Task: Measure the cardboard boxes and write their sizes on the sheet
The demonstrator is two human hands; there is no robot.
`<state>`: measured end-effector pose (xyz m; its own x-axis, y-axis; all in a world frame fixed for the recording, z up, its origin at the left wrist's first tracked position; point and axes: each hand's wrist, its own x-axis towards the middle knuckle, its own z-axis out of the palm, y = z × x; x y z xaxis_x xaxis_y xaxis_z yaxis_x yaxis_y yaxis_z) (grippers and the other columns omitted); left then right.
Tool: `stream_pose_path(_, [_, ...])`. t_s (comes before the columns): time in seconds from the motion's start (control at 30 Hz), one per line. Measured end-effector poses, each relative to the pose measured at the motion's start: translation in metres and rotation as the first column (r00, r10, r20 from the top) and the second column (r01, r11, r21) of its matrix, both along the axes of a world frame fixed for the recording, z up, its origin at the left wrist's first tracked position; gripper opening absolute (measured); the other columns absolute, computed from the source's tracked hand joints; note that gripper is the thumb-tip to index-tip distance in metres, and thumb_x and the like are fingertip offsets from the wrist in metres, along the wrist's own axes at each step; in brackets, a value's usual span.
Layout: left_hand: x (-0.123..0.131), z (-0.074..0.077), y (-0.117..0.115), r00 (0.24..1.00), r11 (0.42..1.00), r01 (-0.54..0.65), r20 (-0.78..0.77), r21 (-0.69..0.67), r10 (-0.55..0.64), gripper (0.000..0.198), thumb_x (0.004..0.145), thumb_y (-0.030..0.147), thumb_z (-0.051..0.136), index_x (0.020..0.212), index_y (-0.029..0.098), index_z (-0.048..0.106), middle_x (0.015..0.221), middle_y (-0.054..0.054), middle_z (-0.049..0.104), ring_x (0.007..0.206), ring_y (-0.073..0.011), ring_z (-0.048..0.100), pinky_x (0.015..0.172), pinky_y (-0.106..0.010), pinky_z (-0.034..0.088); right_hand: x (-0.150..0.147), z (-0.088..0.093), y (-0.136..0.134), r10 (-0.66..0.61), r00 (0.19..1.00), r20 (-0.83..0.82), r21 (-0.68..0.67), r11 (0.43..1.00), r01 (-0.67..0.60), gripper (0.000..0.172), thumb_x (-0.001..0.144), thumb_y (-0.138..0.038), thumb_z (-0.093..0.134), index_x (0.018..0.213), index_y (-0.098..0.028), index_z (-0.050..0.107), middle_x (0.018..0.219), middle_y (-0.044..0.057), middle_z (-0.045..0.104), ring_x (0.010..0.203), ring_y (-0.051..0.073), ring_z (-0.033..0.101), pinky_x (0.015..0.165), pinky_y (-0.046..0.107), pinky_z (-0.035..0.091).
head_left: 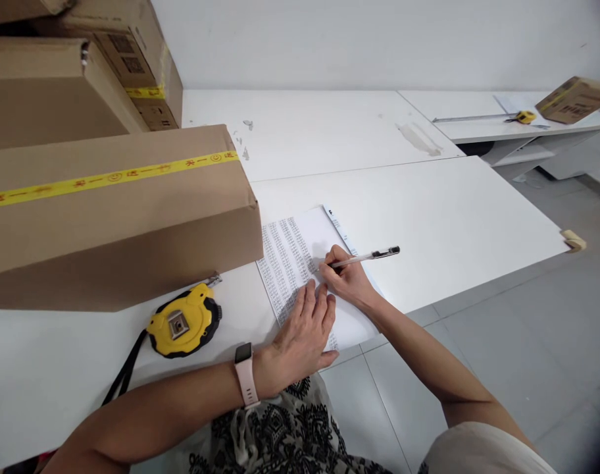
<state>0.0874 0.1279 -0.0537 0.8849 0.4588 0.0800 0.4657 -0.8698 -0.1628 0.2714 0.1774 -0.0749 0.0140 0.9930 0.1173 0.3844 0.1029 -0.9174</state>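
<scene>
Paper [293, 263], a white rectangular sheet, lies partly covered at the near edge of a smooth white table [428, 217]. From where I stand, the left hand [302, 329] hides its lower middle, resting palm down with the fingers extended and loosely spread. The right hand [348, 276] is closed around a slim clear-barrelled pen [364, 257] with a black clip end; its fingers cover the writing tip, so I cannot tell whether it meets the sheet. Beside the sheet, a big brown cardboard box [122, 224] runs out of sight on the left, and the brown cartons [48, 99] stacked behind it are cut off too.

Bright yellow packing tape [100, 181] crosses the big box, printed in red with characters and round smiling faces. Dark square codes [133, 64] mark one carton, too small to make out.

Several dense columns of tiny dark marks fill the sheet's left side, illegible to me; the part to their right is mostly plain white. A pale blue strip [337, 220] with small print runs along the right edge, perhaps of another sheet. Just left of the paper sits a yellow-and-black tape measure [184, 334] with a silver clip and dark strap.
</scene>
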Motion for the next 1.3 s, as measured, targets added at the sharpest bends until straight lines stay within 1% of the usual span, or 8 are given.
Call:
stream_pose_path(0.2, [0.0009,0.0003,0.0001,1.000,1.000,-0.003,-0.026,-0.005,0.003,0.096,0.092,0.073,0.049,0.152,-0.002,0.044,0.154,-0.029,0.048,0.144,-0.0467,0.043,0.119,-0.055,0.030,-0.0012,0.0009,-0.0005,-0.011,1.000,0.013,0.000,1.000,0.011,0.023,0.087,-0.024,0.059,0.074,-0.025,0.041,0.061,-0.006,0.039,0.055,0.011,0.034,0.052,0.028,0.029])
stream_pose_path(0.43, [0.0012,-0.0011,-0.0005,1.000,1.000,-0.004,-0.005,-0.001,0.004,0.096,0.091,0.073,0.050,0.150,-0.003,0.046,0.153,-0.030,0.050,0.143,-0.0476,0.044,0.118,-0.055,0.030,0.0009,-0.0020,-0.0002,0.000,1.000,-0.008,-0.019,1.000,0.000,0.022,0.085,-0.023,0.061,0.073,-0.024,0.042,0.062,-0.006,0.039,0.055,0.011,0.034,0.052,0.028,0.029])
stream_pose_path(0.63, [0.0003,0.0001,-0.0003,1.000,1.000,-0.008,-0.004,-0.012,0.008,0.096,0.091,0.073,0.051,0.151,-0.002,0.046,0.154,-0.029,0.049,0.143,-0.0463,0.044,0.118,-0.054,0.031,0.0012,0.0000,0.0000,-0.006,1.000,-0.014,-0.031,0.999,0.006,0.022,0.083,-0.022,0.062,0.073,-0.024,0.043,0.062,-0.006,0.040,0.056,0.012,0.035,0.053,0.028,0.029])
stream_pose_path(0.93, [-0.0004,0.0056,0.0002,0.999,1.000,-0.005,-0.040,-0.027,0.004,0.093,0.094,0.071,0.047,0.152,-0.001,0.044,0.155,-0.028,0.048,0.145,-0.0458,0.043,0.119,-0.054,0.031,0.0006,0.0001,0.0006,-0.010,1.000,0.001,-0.017,1.000,0.010,0.024,0.087,-0.027,0.061,0.073,-0.024,0.042,0.062,-0.005,0.039,0.056,0.012,0.034,0.053,0.028,0.030])
stream_pose_path(1.1, [-0.0001,0.0054,0.0013,0.999,0.999,-0.006,-0.034,-0.035,0.005,0.094,0.093,0.071,0.049,0.152,-0.002,0.044,0.155,-0.029,0.047,0.145,-0.0468,0.042,0.119,-0.054,0.032,0.0020,-0.0021,0.0003,-0.017,1.000,-0.012,0.004,1.000,0.017,0.024,0.088,-0.025,0.060,0.073,-0.024,0.041,0.063,-0.005,0.039,0.057,0.012,0.034,0.054,0.028,0.029])
stream_pose_path(1.3, [-0.0003,0.0060,0.0009,0.999,0.999,-0.003,-0.038,-0.040,0.001,0.094,0.094,0.071,0.047,0.152,-0.002,0.044,0.155,-0.029,0.048,0.145,-0.0464,0.042,0.118,-0.053,0.033,0.0017,-0.0018,0.0003,-0.009,1.000,-0.014,-0.010,1.000,0.009,0.024,0.086,-0.024,0.061,0.073,-0.024,0.041,0.062,-0.006,0.039,0.056,0.012,0.034,0.052,0.028,0.029])
